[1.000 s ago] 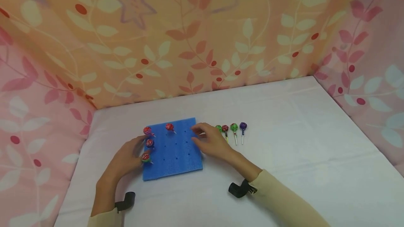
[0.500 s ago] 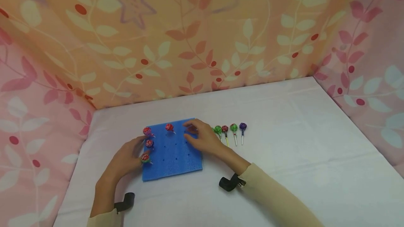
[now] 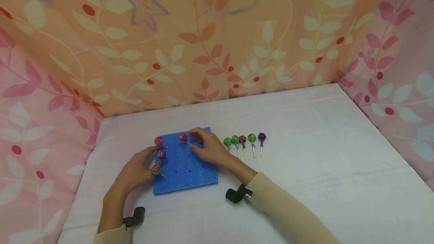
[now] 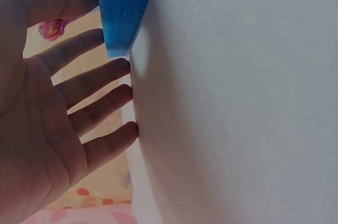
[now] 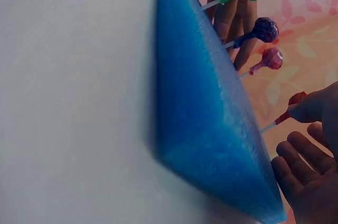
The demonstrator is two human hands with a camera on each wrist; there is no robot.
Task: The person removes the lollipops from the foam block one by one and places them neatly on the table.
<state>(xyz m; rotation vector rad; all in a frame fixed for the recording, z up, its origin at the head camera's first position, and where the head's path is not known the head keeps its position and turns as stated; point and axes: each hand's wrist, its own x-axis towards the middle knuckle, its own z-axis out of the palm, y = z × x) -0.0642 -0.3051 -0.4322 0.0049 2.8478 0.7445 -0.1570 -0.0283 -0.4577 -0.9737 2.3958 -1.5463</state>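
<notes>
A blue foam board [image 3: 196, 176] with small holes lies on the table. Three wrapped lollipops stand in it along the left side: a pink one [image 3: 158, 141], a dark purple one [image 3: 161, 154] and a red-green one [image 3: 156, 170]. Further right, near the back edge, stands a red lollipop [image 3: 182, 137]. My right hand [image 3: 211, 149] is right beside this red one, thumb and forefinger spread apart; in the right wrist view the thumb [image 5: 311, 109] overlaps its head. My left hand [image 3: 137, 168] rests along the board's left edge, its fingers [image 4: 95, 76] straight and spread.
Right of the board, several more lollipops lie in a row on the white tablecloth [image 3: 305, 161], from a green one [image 3: 227, 141] to a purple one [image 3: 262, 136]. Patterned curtains [image 3: 217, 48] hang behind and at both sides of the table.
My right hand has moved left over the board, from its right edge to beside the red lollipop, uncovering the green lollipops in the row. My left hand has stayed in place.
</notes>
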